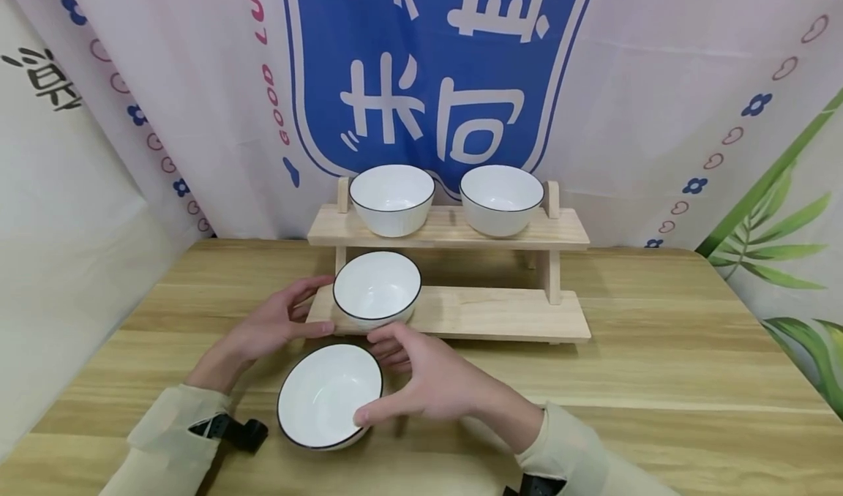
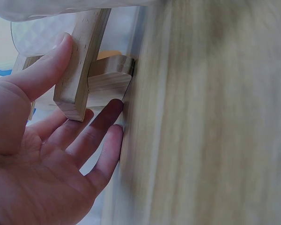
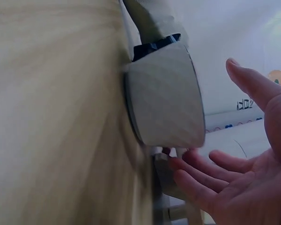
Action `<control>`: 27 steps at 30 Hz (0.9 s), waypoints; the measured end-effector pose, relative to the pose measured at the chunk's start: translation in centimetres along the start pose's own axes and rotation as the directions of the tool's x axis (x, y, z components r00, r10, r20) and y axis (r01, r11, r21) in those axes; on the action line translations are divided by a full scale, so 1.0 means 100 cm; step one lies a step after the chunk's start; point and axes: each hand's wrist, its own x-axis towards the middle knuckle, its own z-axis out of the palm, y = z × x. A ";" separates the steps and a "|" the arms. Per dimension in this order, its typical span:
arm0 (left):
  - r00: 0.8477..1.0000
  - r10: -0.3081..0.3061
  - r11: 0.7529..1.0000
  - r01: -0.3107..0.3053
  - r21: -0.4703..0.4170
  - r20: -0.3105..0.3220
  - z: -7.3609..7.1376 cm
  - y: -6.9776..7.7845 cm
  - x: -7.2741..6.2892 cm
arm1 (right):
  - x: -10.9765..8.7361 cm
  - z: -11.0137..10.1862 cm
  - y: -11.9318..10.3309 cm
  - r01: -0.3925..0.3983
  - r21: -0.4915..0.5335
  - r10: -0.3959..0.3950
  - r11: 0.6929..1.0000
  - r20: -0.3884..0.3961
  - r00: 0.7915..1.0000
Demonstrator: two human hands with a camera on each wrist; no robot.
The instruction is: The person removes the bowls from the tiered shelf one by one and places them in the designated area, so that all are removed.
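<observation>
My left hand is at the left end of the wooden two-tier stand. In the left wrist view its thumb lies over the board while the other fingers curl around and under the end. My right hand hovers over the right side of a white black-rimmed bowl in front of the stand. In the right wrist view the thumb is spread above that bowl's rim and the fingers extend by its far side. Another white bowl sits on the lower shelf's left part, between both hands.
Two more white bowls, a left one and a right one, stand on the upper shelf. The wood-grain table reaches back to a printed curtain. Black wrist straps sit over pale sleeves.
</observation>
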 end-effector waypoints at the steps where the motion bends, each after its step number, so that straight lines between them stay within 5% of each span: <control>1: 1.000 -0.003 1.000 0.003 0.003 0.000 0.000 0.000 0.000 | -0.001 -0.003 0.000 0.008 0.000 -0.008 1.000 0.005 1.000; 11: 1.000 -0.003 1.000 0.003 0.006 0.004 0.000 0.000 0.001 | -0.010 -0.039 -0.011 0.055 0.039 -0.053 0.998 -0.033 0.998; 27: 1.000 -0.004 1.000 0.004 -0.010 0.005 -0.001 -0.001 0.001 | -0.004 -0.077 0.001 0.015 0.061 0.002 0.998 -0.271 0.963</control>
